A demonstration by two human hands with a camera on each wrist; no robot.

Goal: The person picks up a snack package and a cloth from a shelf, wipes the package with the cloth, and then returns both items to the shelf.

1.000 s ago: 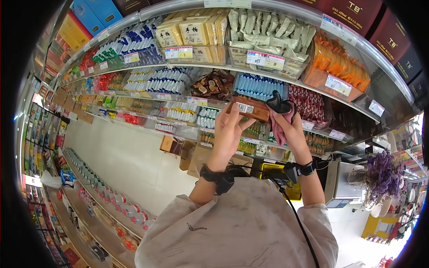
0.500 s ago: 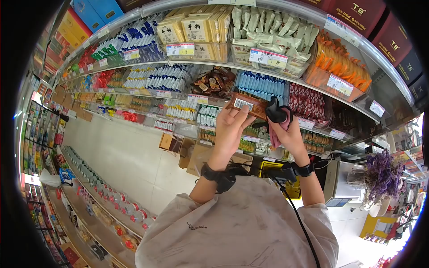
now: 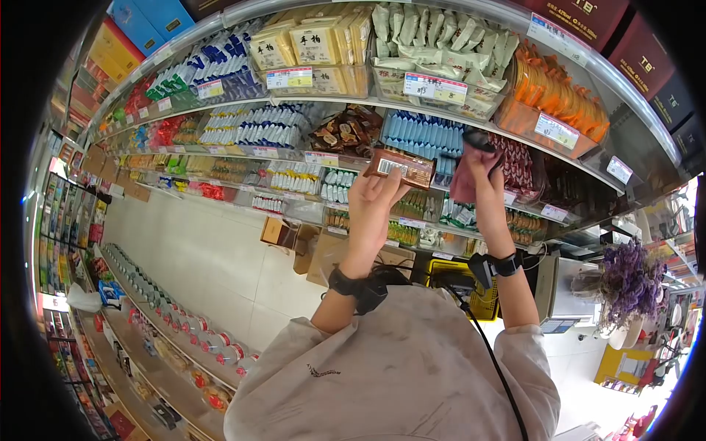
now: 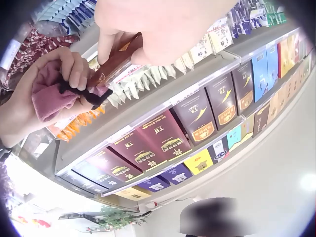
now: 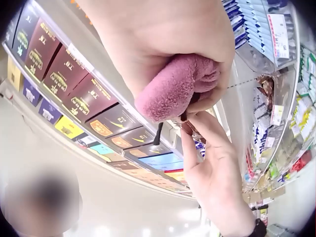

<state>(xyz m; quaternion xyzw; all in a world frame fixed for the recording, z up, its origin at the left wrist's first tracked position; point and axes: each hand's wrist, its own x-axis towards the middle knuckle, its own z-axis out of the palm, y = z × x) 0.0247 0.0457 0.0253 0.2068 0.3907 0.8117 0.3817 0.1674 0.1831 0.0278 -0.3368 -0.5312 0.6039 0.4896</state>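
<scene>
My left hand (image 3: pixel 373 209) grips a shiny brown packet (image 3: pixel 412 170) near its left end, with a white barcode label facing up. To its right, my right hand (image 3: pixel 487 192) holds a crumpled pink cloth (image 3: pixel 461 184), and a black piece (image 3: pixel 479 139) sticks out above the fingers. The right wrist view shows the cloth (image 5: pixel 173 91) bunched inside the curled fingers, its fuzzy surface bulging out below the palm. In the left wrist view the cloth's dark edge comes right beside the packet (image 4: pixel 116 59).
Shelves of wrapped snacks with price tags curve ahead, including a bin of light-blue packets (image 3: pixel 415 131) and one of orange packets (image 3: pixel 555 92). Below stand a yellow basket (image 3: pixel 482 303) and cardboard boxes (image 3: pixel 329 257). Purple dried flowers (image 3: pixel 634 283) are at the right.
My right hand has moved up and right with the pink cloth, away from the packet's end. The packet has tilted in my left hand, with its barcode facing up more fully.
</scene>
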